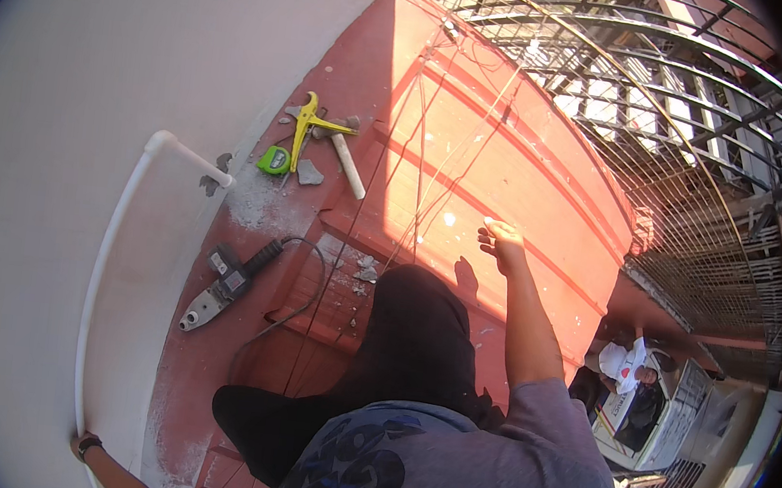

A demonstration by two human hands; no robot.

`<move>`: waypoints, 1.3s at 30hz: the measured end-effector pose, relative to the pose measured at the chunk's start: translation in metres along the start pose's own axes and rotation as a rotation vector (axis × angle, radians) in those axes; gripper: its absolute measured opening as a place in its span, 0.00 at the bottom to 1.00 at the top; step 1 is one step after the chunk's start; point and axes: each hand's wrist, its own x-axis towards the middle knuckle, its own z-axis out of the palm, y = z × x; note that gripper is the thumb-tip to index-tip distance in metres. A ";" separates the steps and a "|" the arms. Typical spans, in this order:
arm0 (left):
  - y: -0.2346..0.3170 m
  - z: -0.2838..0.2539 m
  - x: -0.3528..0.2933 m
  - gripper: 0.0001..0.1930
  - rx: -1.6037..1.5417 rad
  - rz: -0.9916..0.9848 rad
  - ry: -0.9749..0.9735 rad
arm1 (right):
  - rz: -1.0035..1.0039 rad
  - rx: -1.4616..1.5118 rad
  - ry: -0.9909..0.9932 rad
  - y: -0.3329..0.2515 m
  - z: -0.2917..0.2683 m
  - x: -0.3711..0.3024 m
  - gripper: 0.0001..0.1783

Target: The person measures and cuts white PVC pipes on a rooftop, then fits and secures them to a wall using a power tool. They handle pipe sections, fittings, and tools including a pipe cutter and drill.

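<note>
A white plastic pipe (99,280) runs down along the pale wall. It bends at an elbow (162,141) and a short length goes into a rough hole in the wall. My left hand (87,446), with a dark watch at the wrist, grips the pipe low at the left; its fingers are partly hidden. Raised over the red roof, my right hand (503,241) is empty, with its fingers loosely bent and apart. Between the wall and my knees lies a corded pipe-welding tool (226,286). Beyond it are yellow pipe cutters (304,128), a hammer (347,161) and a green tape measure (274,160).
The ribbed red metal roof (530,192) carries wires, grey rubble (309,173) and pale dust. Past its far edge stands a curved metal railing (648,61) with mesh. Down at the right, a person in a white shirt (624,362) is beside a vehicle (668,416).
</note>
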 end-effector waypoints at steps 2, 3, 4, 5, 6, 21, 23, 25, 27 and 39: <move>0.029 0.043 -0.023 0.17 0.133 0.124 -0.026 | 0.156 0.161 0.518 0.057 -0.132 -0.027 0.29; 0.046 0.055 -0.041 0.17 0.087 0.138 -0.049 | 0.154 0.375 0.704 0.087 -0.194 -0.052 0.34; 0.060 0.058 -0.056 0.17 0.058 0.152 -0.055 | 0.139 0.480 0.799 0.109 -0.233 -0.077 0.36; 0.074 0.058 -0.070 0.17 0.041 0.177 -0.062 | 0.126 0.584 0.881 0.129 -0.260 -0.105 0.39; 0.093 0.058 -0.081 0.17 0.025 0.208 -0.069 | 0.136 0.686 0.968 0.143 -0.282 -0.133 0.40; 0.205 0.091 -0.160 0.17 -0.002 0.393 -0.187 | -0.610 1.157 1.189 0.137 -0.414 -0.292 0.37; 0.201 0.093 -0.159 0.17 0.010 0.388 -0.193 | -0.580 1.182 1.140 0.110 -0.412 -0.285 0.36; 0.183 0.089 -0.147 0.17 0.033 0.359 -0.176 | -0.499 1.211 1.150 0.074 -0.382 -0.258 0.36; 0.149 0.073 -0.121 0.17 0.072 0.312 -0.151 | -0.463 1.204 1.057 0.067 -0.366 -0.244 0.37; 0.017 0.004 -0.015 0.17 0.317 -0.005 0.105 | -0.002 1.106 1.077 0.179 -0.381 -0.210 0.49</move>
